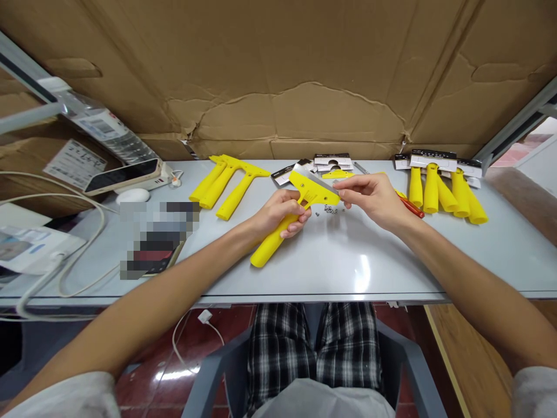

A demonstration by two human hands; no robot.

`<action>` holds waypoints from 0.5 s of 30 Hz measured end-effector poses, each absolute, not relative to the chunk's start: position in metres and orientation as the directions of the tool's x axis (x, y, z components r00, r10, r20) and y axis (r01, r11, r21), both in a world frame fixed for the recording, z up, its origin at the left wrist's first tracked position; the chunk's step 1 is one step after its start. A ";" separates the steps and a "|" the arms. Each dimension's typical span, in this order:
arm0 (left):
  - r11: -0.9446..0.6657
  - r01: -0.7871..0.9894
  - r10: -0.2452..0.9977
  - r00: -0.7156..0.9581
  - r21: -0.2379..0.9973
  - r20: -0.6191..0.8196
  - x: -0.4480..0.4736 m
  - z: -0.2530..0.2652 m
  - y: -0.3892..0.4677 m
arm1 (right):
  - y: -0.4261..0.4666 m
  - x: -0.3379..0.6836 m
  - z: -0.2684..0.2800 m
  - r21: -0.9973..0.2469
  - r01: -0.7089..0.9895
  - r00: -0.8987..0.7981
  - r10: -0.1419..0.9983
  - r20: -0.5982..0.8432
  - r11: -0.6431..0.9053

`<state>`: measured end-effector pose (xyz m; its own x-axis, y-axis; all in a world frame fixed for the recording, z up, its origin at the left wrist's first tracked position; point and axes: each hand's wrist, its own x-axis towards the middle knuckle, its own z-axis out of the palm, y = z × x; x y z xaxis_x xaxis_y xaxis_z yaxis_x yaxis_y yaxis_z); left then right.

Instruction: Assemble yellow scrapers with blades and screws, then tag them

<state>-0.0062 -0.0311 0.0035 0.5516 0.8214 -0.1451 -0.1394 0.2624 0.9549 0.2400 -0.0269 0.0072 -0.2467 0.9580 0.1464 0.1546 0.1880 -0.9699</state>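
My left hand [285, 215] is wrapped round the handle of a yellow scraper [272, 241], its wide head tilted up toward the back right. A metal blade [319, 183] lies along the head's far edge. At the blade's right end, the thumb and fingers of my right hand [369, 194] pinch it; the fingertips partly hide that end. Two small holes or screws show on the head. Small screws [331, 209] lie loose on the table just below the head.
Yellow scraper handles [237, 180] lie at the back left. Several carded scrapers [430, 188] lie at the right, beside red-handled pliers [411, 206]. More black-and-white cards [333, 161] lie behind my hands. A phone [124, 176], cables and a bottle [104, 125] crowd the left.
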 end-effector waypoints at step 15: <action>0.286 -0.170 0.801 0.583 0.943 -0.137 -0.007 0.002 -0.031 | -0.017 0.257 0.011 -0.937 0.241 -0.420 0.897 0.135 0.254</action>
